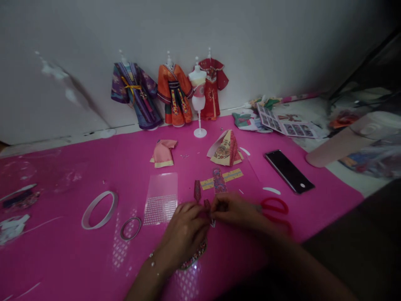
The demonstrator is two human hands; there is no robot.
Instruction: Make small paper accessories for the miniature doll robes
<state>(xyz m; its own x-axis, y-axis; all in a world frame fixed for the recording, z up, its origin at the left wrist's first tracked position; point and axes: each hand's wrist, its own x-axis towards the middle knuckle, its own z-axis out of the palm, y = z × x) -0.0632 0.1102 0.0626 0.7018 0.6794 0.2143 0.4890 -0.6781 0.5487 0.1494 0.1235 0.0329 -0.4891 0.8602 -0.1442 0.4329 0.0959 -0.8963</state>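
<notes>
Step, apparently: handling cloth strip (pixel 206 203), toward worktop (pixel 62 267) front edge. Right hand (pixel 230 210): fingertips together; left hand (pixel 186 225): grip hidden, cannot tell. Steadiness needed.

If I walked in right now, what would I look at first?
Probably the bright pink sheet, with the left hand and right hand close together over it. Then your eye might jump to the wall: a purple robe, an orange robe to its right, and a red robe partly behind a white mannequin.
</notes>
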